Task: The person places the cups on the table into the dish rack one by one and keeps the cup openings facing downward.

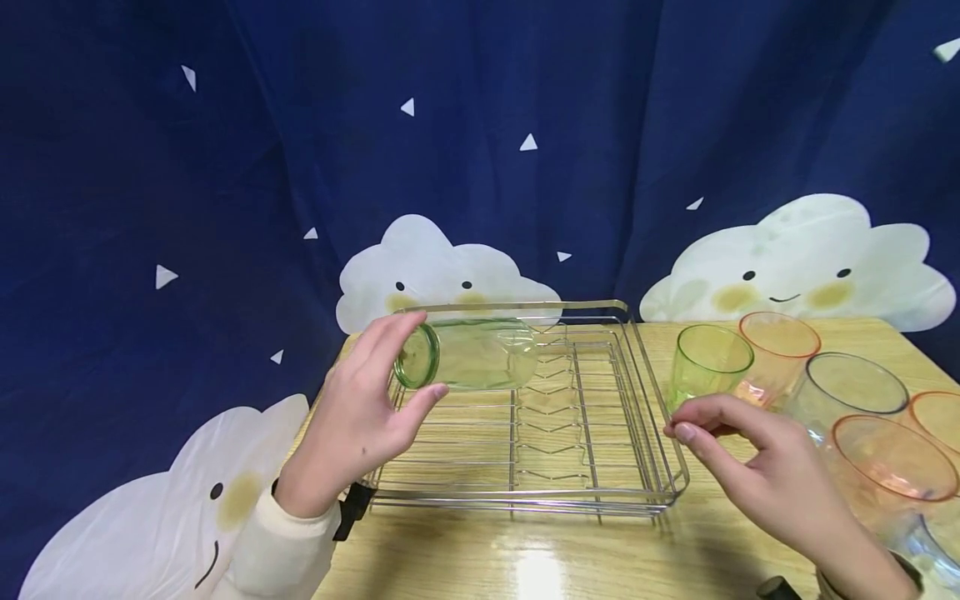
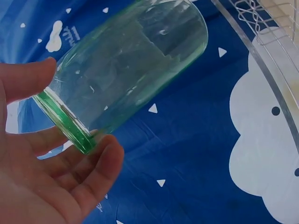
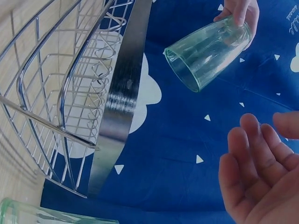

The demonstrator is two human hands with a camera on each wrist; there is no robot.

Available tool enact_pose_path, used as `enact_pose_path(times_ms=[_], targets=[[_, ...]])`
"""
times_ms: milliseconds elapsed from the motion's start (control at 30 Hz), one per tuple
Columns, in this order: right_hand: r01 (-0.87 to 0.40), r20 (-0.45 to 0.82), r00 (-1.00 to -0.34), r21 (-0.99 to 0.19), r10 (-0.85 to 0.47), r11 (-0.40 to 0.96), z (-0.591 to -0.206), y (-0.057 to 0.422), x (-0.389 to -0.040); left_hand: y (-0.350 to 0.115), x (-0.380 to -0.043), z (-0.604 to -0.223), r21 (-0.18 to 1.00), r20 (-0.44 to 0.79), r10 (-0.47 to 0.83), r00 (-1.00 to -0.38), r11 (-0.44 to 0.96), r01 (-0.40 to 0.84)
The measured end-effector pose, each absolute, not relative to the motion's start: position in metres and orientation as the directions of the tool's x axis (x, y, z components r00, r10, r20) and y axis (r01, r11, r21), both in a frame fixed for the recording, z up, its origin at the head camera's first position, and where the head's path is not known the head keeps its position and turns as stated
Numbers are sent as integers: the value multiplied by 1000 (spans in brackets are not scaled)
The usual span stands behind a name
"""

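Your right hand (image 1: pixel 765 471), loosely bent, holds nothing and partly hides the cups (image 1: pixel 896 467), some cut off. Your left hand (image 1: pixel 356 417) pinches the green glass (image 1: pixel 483 354) by its base, sideways above the wire rack (image 3: pixel 124 93); best grip firmly, keeping its rim off the wires.

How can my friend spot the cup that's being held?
Find the rack on the table. Above it, the left hand holds a pale green cup. Unlike the upright yellow-green cup right of the rack, this one is sideways in the air.
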State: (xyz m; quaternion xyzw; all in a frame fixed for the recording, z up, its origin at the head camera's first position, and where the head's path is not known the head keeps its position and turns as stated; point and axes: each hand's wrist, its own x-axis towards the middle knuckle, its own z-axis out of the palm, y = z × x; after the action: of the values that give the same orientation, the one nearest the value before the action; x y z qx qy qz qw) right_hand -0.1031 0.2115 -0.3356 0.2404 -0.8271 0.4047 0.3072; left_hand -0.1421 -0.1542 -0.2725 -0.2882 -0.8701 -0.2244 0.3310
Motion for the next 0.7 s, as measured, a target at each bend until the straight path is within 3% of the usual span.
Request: enact_pose_path(times_ms=[300, 700], targets=[[-639, 693, -706, -536, -144, 552, -335, 212, -102, -156, -147, -262, 202, 690, 342, -638, 756, 623], [-595, 663, -736, -535, -140, 600, -335, 212, -100, -161, -163, -265, 207, 621, 320, -715, 813, 544]])
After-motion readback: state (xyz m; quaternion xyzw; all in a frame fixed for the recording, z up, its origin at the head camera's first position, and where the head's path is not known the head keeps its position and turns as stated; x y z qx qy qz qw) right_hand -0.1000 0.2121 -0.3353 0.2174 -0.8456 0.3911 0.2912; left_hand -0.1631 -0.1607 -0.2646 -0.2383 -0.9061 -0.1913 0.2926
